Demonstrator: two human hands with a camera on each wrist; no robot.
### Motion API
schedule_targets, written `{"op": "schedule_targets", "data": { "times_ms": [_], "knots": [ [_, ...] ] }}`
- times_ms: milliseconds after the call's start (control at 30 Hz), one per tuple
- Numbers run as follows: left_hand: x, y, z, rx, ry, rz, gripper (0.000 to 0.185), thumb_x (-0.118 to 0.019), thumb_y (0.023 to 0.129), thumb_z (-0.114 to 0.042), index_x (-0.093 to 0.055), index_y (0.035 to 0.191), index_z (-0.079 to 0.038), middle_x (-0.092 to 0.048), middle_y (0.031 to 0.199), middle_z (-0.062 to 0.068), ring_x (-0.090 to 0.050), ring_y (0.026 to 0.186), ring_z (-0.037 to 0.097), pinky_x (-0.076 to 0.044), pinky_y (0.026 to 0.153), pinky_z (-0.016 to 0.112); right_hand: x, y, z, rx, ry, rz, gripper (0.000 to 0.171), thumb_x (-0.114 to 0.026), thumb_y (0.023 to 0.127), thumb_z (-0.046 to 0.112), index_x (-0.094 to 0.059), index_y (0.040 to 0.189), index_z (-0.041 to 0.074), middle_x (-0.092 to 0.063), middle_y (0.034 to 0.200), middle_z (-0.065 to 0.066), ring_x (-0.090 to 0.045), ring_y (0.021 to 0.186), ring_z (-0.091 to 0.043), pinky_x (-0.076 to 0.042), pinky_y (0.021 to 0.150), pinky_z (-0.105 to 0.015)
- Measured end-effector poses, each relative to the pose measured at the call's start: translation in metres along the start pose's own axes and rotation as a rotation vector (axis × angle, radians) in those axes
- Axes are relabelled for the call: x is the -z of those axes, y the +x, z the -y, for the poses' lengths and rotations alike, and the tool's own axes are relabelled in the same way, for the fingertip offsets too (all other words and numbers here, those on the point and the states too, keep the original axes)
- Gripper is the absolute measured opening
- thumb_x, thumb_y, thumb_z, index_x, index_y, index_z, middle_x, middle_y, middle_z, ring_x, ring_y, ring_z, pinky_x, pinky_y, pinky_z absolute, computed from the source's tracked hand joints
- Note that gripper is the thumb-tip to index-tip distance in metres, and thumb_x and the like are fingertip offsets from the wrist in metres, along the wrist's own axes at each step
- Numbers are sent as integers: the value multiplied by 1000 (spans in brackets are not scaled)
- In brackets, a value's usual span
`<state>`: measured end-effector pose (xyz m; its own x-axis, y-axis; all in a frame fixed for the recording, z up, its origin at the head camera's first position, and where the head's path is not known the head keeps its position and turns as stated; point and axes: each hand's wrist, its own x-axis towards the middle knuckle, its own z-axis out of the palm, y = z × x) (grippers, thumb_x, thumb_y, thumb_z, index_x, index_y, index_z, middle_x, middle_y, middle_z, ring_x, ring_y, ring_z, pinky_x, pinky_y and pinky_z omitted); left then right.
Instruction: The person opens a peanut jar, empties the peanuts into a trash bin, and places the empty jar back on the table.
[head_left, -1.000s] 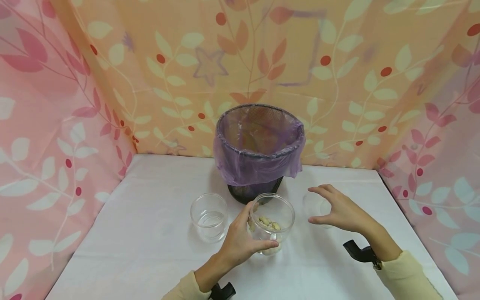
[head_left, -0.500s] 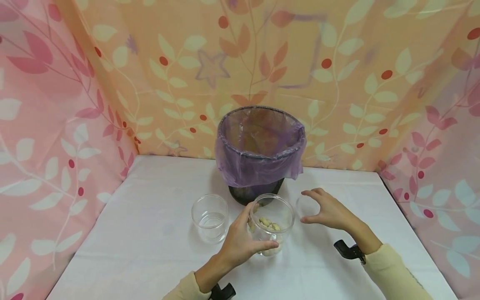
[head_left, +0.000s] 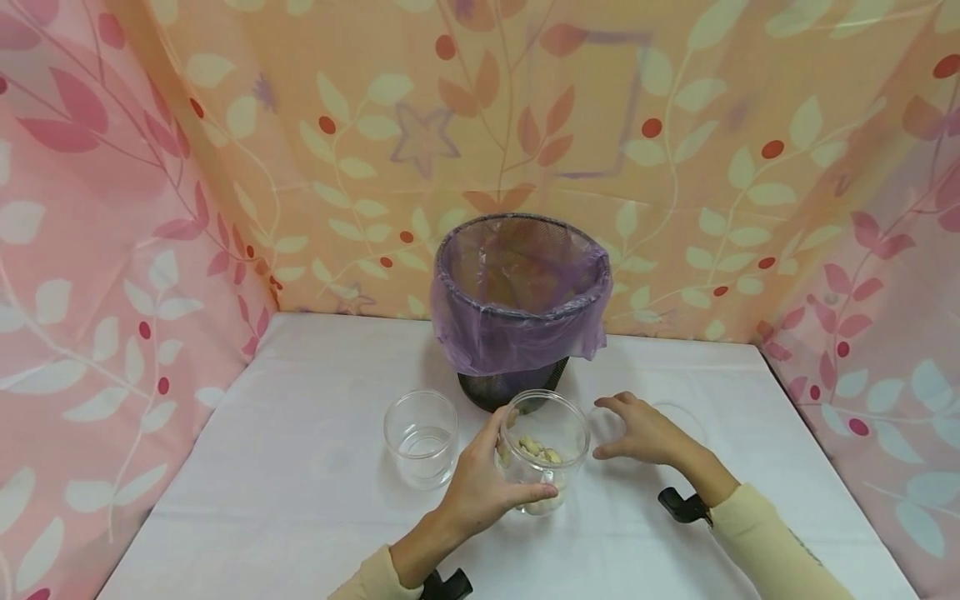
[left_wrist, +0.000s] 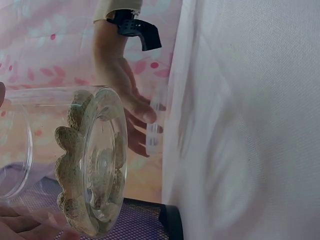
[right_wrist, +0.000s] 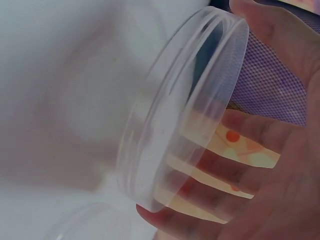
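Note:
My left hand [head_left: 478, 483] grips the side of a clear jar [head_left: 566, 429], thumb and fingers spread round it. Several peanuts in their shells [left_wrist: 70, 155] lie at the jar's bottom in the left wrist view. To the right of the jar, my right hand [head_left: 641, 432] holds a clear round plastic lid [right_wrist: 165, 115] by its edge, thumb on one side and fingers on the other. In the head view this lid barely shows against the white cloth, close to the jar's rim.
Left of the held jar stands a second clear jar [head_left: 422, 442] with no lid on. Behind both is a mesh waste bin [head_left: 521, 329] lined with a purple bag. Another clear lid [head_left: 686, 417] lies beyond my right wrist. Patterned curtains [head_left: 337, 192] enclose the white table [head_left: 285, 467].
My right hand has moved left with the lid, closer to the jar. The other lid on the table has come into sight behind that wrist. My left hand stays on the jar.

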<state>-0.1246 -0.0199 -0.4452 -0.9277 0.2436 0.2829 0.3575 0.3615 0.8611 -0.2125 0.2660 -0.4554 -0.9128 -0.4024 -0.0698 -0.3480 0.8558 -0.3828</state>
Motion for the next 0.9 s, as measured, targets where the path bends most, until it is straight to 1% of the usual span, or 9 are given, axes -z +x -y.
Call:
{"op": "schedule_targets", "data": {
  "times_ms": [200, 367, 500, 600, 767, 900],
  "knots": [
    [0, 0, 0, -2, 18, -1, 104, -87, 63, -51, -35, 148, -20, -51, 144, 3, -57, 114, 23, -49, 95, 45, -8, 1, -2, -7, -20, 20, 84, -84, 66, 49, -56, 132, 4, -55, 125, -23, -56, 112, -42, -50, 88, -57],
    [1, 0, -1, 12, 29, 4, 104, -88, 63, -50, -35, 147, -19, -51, 144, 5, -57, 109, 20, -49, 94, 43, -14, 1, -3, -14, -28, 32, 83, -85, 66, 46, -57, 131, 4, -56, 123, -23, -57, 110, -41, -50, 87, -57],
    [2, 1, -2, 26, 21, 6, 104, -88, 63, -49, -35, 148, -18, -51, 144, 9, -57, 107, 21, -48, 94, 43, -18, 0, -4, -20, -35, 42, 83, -86, 65, 46, -57, 130, 3, -57, 121, -23, -58, 108, -41, -51, 87, -57],
    [3, 1, -2, 36, 8, 11, 105, -88, 63, -49, -34, 148, -17, -51, 145, 10, -57, 109, 23, -48, 94, 44, -21, -1, -4, -32, -48, 49, 85, -87, 64, 46, -57, 130, 2, -57, 121, -23, -58, 108, -41, -51, 87, -57],
    [2, 1, -2, 47, 5, 14, 106, -87, 63, -51, -34, 148, -18, -51, 144, 8, -56, 107, 20, -48, 92, 42, -25, -2, -2, -29, -66, 38, 87, -88, 62, 46, -57, 129, 1, -57, 121, -24, -58, 106, -41, -51, 85, -56],
    [1, 2, -2, 47, 18, 12, 105, -87, 63, -52, -34, 148, -20, -52, 143, 4, -54, 103, 17, -48, 90, 39, -28, -2, -1, -33, -89, 23, 89, -89, 60, 46, -56, 130, 2, -56, 121, -23, -57, 105, -40, -52, 81, -55]
  ]
}}
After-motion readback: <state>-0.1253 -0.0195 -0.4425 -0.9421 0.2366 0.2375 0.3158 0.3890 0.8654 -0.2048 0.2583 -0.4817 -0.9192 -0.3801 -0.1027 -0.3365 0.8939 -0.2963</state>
